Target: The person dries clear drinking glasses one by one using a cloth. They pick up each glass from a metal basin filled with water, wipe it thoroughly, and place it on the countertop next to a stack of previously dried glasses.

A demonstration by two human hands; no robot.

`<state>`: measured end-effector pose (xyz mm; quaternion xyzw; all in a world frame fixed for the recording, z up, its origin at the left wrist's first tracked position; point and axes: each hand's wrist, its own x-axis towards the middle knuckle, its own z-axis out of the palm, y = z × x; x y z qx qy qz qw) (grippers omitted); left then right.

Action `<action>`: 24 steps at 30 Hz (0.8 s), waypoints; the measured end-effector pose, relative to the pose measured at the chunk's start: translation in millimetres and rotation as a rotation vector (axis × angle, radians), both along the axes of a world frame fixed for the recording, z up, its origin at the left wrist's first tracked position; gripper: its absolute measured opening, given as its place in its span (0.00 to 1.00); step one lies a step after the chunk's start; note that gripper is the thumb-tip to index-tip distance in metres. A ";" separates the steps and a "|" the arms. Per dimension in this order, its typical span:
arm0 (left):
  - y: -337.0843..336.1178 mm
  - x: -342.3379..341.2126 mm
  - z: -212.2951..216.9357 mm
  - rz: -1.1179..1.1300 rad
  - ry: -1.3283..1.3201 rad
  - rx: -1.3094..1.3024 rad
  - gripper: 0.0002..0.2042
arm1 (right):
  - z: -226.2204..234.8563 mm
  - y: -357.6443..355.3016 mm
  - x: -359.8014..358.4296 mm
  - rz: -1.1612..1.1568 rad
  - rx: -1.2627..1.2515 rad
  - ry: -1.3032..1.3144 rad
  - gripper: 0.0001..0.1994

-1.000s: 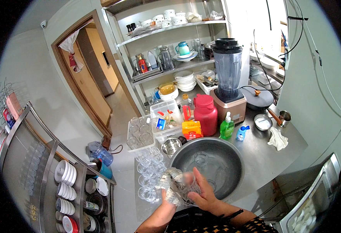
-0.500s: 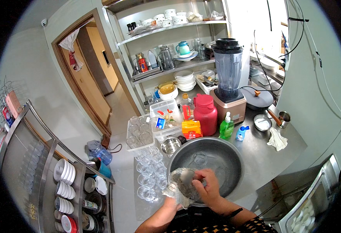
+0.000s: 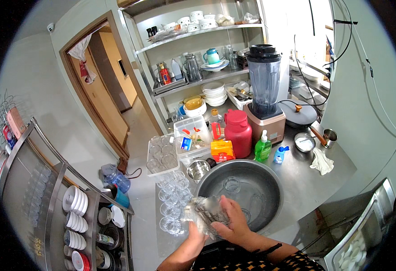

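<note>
Stainless steel frames the far left, where a rack carries sideways-stacked white bowls, and a blue-tinted water bottle stands on the floor beyond it. Next comes a translucent plastic box packed with drinking glasses, and just in front of it, along the left edge of the steel table, clear glass cups stand close together in rows. Just to their right the left hand grips a pale patterned cloth from below, most of its fingers hidden by the folds. Wrapped partly in that cloth, between the two hands and over the near left rim of the wide grey basin, is a clear glass, tilted and somewhat blurred. On its other side the right hand grasps it, thumb toward the wearer and fingers curled over the far side. Inside the basin lies another glass cup, with a further rim showing just beside the right hand. Behind the basin, in order, stand an orange packet, a red lidded jug, a green pump bottle, a tall blender and a small blue bottle; farther right, a crumpled white cloth lies near a small long-handled metal pot
</note>
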<state>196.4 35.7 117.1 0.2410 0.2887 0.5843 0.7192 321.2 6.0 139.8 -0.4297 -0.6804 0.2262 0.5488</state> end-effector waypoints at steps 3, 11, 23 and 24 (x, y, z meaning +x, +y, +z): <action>-1.1 1.2 5.8 -0.009 0.062 0.059 0.18 | -9.7 -0.6 -4.4 0.117 -0.074 0.313 0.31; -9.0 6.7 35.6 -0.131 0.140 -0.092 0.19 | -10.0 12.9 9.1 0.058 0.018 0.137 0.22; -1.9 2.7 10.8 -0.086 0.122 -0.043 0.19 | -2.6 1.7 2.3 -0.035 -0.075 -0.071 0.41; -0.2 0.2 7.5 -0.092 0.082 -0.051 0.19 | -7.0 2.2 2.8 -0.002 -0.086 -0.023 0.41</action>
